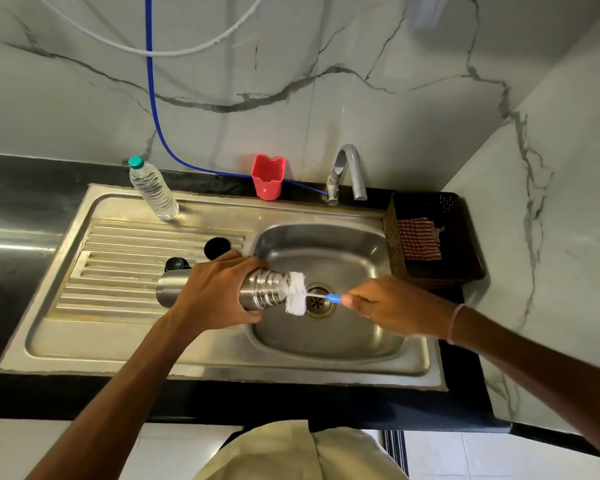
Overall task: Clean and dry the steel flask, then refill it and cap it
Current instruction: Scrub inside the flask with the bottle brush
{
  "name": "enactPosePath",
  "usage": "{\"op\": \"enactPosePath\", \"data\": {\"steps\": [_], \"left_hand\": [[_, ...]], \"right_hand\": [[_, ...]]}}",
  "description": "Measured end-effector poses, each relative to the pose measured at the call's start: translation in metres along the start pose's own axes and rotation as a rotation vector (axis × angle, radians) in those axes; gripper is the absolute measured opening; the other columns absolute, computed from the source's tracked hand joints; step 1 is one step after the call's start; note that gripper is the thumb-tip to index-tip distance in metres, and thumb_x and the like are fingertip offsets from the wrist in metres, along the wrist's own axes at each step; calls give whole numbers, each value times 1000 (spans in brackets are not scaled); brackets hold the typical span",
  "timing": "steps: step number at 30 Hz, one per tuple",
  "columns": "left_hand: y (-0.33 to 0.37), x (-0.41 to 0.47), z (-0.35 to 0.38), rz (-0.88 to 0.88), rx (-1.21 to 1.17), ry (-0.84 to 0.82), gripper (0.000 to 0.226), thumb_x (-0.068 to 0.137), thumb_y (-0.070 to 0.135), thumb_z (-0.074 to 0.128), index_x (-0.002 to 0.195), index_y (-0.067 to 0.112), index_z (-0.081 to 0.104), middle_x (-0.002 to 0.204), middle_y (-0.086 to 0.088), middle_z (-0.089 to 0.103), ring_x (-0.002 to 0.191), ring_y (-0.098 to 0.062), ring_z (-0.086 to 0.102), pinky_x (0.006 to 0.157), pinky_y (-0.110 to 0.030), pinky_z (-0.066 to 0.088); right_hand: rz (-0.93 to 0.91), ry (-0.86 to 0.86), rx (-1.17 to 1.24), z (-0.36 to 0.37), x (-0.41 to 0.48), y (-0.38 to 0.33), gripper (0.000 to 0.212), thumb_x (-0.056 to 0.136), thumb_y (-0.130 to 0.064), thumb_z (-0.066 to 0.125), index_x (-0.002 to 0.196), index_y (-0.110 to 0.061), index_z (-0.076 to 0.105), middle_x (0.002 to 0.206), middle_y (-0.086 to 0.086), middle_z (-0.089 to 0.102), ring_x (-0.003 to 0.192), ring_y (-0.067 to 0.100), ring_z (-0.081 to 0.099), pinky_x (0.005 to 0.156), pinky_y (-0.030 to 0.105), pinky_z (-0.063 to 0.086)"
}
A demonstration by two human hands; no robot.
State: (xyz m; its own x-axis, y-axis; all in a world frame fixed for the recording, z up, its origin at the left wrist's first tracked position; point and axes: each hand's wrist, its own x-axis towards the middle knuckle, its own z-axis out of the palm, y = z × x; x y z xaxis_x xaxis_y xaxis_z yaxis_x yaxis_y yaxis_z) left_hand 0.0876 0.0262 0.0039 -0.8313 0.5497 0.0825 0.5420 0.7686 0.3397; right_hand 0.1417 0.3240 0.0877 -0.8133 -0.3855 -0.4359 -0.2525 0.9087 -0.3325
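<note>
The steel flask lies sideways over the left rim of the sink basin, mouth pointing right. My left hand grips its middle. My right hand holds the blue handle of a bottle brush; its white bristle head sits right at the flask's mouth, over the drain. Two black caps rest on the ribbed drainboard behind the flask: a larger cup lid and a smaller stopper.
A plastic water bottle with a green cap stands at the back of the drainboard. A red cup and the tap are at the back edge. A dark basket with a striped cloth sits right of the basin.
</note>
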Motion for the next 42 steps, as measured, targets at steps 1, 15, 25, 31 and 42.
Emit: {"op": "enactPosePath", "data": {"steps": [1,15,25,31,42], "left_hand": [[-1,0,-1,-7,3,4,73,51,52,86,118,30,66,100,14,72,92,-13,63,69,-33,53],[-11,0,-2,-54,10,-7,72,50,48,86,117,31,67,99,13,71,92,-14,64,68,-33,44],[-16,3,-7,-38,34,-7,68,50,51,82,113,30,67,95,11,69,84,-17,64,65,-35,48],[-15,0,-4,-11,30,-25,70,49,57,69,114,30,68,94,14,70,90,-16,65,65,-34,48],[-1,9,0,66,74,41,68,48,47,87,110,24,69,93,11,73,86,-19,64,61,-31,46]], "right_hand": [[4,20,29,-1,-1,4,42,108,-41,32,77,-21,52,65,-5,44,57,10,40,56,29,30],[66,32,142,-3,-10,35,46,106,-43,39,73,-17,56,56,-6,42,49,10,39,54,28,33],[-23,352,-527,17,-24,31,19,102,-28,51,95,-21,66,54,-8,41,41,10,36,44,29,26],[33,239,-356,-3,-27,47,48,106,-50,29,77,-24,57,59,-6,52,49,11,49,53,37,50],[96,257,-215,18,-16,29,53,106,-49,27,75,-17,56,54,-1,47,48,20,45,48,39,44]]}}
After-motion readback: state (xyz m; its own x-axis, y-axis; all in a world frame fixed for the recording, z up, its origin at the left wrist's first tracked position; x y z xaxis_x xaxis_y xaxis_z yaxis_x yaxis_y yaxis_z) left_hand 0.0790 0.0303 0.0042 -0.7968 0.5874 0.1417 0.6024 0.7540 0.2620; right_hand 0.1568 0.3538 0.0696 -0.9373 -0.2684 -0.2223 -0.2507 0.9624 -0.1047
